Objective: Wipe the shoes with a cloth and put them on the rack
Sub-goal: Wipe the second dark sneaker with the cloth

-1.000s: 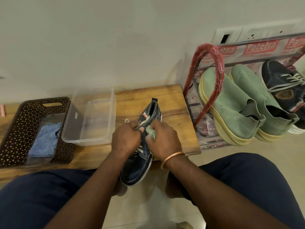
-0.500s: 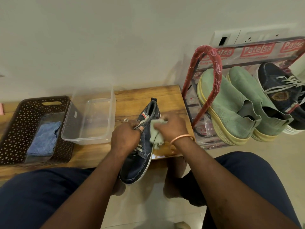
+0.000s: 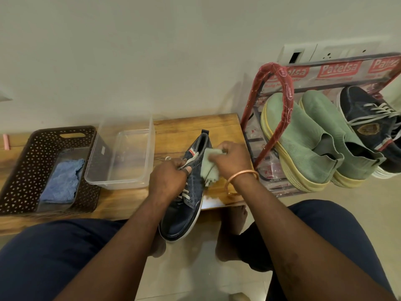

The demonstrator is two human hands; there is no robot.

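- Holding the dark shoe (image 3: 184, 213) tilted over the table (image 3: 195, 124) edge, left grip (image 3: 168, 181) curled round its laces.
- Pressing a green cloth (image 3: 207, 168), bunched in the right grip (image 3: 230, 161), against its side.
- Already on the rack (image 3: 289, 98): two green shoes (image 3: 293, 135) and another dark shoe (image 3: 368, 114).
- Left, probably: finishing this wipe, then racking it.

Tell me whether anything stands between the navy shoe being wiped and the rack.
The rack's red side hoop stands between the held navy shoe and the shelf, where two green shoes and another navy shoe sit. The shelf's front looks open, so going round the hoop seems possible.
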